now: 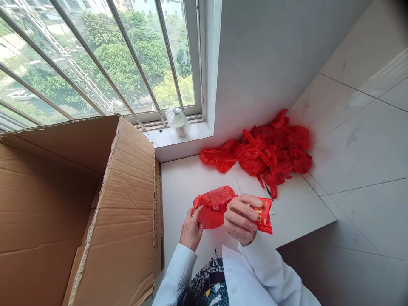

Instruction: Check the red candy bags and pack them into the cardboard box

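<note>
My left hand [191, 229] pinches the lower left edge of a thin red plastic bag [213, 206] held above the white table [185, 187]. My right hand [239, 219] is closed around a small red snack packet [265, 216] with yellow print, held against the bag's right side. Both hands sit close together, just right of a big open cardboard box [127, 204]. White sleeves cover both my arms.
A heap of red plastic bags [264, 153] lies at the table's far right corner by the wall. A pen and paper [266, 191] lie under it. A wrapped jar [178, 121] stands on the windowsill. Tiled floor lies to the right.
</note>
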Demonstrator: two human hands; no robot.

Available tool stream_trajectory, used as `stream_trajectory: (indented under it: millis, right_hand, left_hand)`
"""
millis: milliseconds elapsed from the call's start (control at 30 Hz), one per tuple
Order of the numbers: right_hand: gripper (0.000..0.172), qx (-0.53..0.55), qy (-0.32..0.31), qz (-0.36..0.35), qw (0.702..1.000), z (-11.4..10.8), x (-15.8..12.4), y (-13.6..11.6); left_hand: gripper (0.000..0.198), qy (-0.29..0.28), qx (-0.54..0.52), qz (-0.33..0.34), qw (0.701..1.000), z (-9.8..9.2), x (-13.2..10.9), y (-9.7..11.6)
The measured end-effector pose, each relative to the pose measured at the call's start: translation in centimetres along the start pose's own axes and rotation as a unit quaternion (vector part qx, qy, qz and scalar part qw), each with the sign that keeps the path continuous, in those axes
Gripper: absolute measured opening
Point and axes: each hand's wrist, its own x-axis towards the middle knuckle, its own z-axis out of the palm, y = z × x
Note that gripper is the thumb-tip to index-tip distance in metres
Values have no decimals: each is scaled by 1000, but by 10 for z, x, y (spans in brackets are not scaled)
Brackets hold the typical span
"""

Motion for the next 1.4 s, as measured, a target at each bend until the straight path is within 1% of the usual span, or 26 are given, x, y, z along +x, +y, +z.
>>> stream_trajectory:
  millis: [67, 167, 233, 300, 367, 400, 433, 467, 500, 533, 600, 633, 667, 700, 800, 833, 867, 900, 967, 1033, 1100, 1133, 1167, 1233, 1300, 1400]
  right_hand:
    - [7, -56, 34, -6, 998, 2, -1, -1]
    - [4, -104, 35, -5, 994, 5, -1, -2]
    - [7, -134, 53, 5, 990, 6, -1, -3]
    - [16, -189, 93, 13, 978, 6, -2, -6]
    - [24, -265, 131, 7, 955, 4, -3, -11]
    - [25, -305, 138, 3, 942, 3, -4, -13]
    - [24, -345, 134, -1, 929, 2, -5, -16]
    - [21, -384, 122, 2, 915, 1, -6, -20]
    - [18, -422, 103, 10, 901, 0, -7, -23]
    - [14, -456, 78, 21, 886, 1, -8, -26]
    - [8, -518, 29, 46, 854, 3, -8, -32]
    - [8, -543, 7, 58, 838, 5, -8, -34]
    - [11, -564, -11, 68, 823, 7, -7, -36]
    - [14, -581, -26, 79, 810, 10, -6, -37]
    - [17, -608, -58, 103, 785, 17, -4, -37]
    - [16, -613, -62, 111, 780, 19, -4, -36]
    - [15, -619, -59, 119, 774, 21, -4, -35]
    - [15, -624, -46, 120, 770, 23, -5, -32]
    - [18, -635, 20, 111, 764, 26, -7, -26]
    - [25, -631, 95, 101, 764, 30, -9, -17]
    - [35, -615, 130, 114, 769, 35, -8, -6]
    - [38, -610, 135, 124, 771, 38, -7, -1]
    - [35, -609, 140, 130, 770, 41, -6, 5]
    - [22, -615, 160, 132, 761, 48, -3, 14]
    - [12, -625, 171, 128, 751, 53, 0, 22]
    - [10, -636, 158, 125, 745, 59, 2, 27]
  left_hand:
    - [55, -3, 1, 1, 1000, -2, -1, 2]
    - [52, 1, 7, 13, 1000, -4, -2, 4]
    - [50, 23, 15, 26, 999, -6, -3, 6]
    - [44, 61, 21, 36, 997, -12, -4, 11]
    - [34, 110, 9, 38, 993, -25, -7, 22]
    - [29, 132, -9, 33, 991, -33, -9, 29]
    - [27, 145, -38, 23, 988, -44, -11, 38]
    - [27, 144, -82, 7, 986, -55, -14, 48]
    - [30, 114, -145, -8, 983, -66, -18, 59]
    - [38, 57, -227, -21, 972, -77, -21, 69]
    - [55, -61, -383, -28, 921, -94, -28, 88]
    - [54, -97, -437, -30, 894, -100, -31, 95]
    - [50, -117, -480, -36, 869, -103, -33, 101]
    - [43, -122, -513, -46, 848, -104, -34, 105]
    - [30, -99, -582, -94, 802, -101, -38, 111]
    - [27, -87, -593, -104, 794, -99, -39, 112]
    - [25, -72, -596, -109, 792, -99, -40, 112]
    - [23, -49, -593, -110, 796, -99, -42, 112]
    - [21, 23, -569, -106, 815, -102, -46, 112]
    - [18, 108, -524, -99, 839, -108, -50, 111]
    - [15, 164, -475, -85, 860, -115, -55, 110]
    - [14, 178, -457, -77, 868, -118, -57, 110]
    - [13, 185, -445, -70, 873, -121, -59, 110]
    - [11, 192, -441, -60, 875, -124, -62, 110]
    - [8, 197, -454, -51, 867, -126, -64, 110]
    - [7, 203, -487, -42, 848, -129, -66, 110]
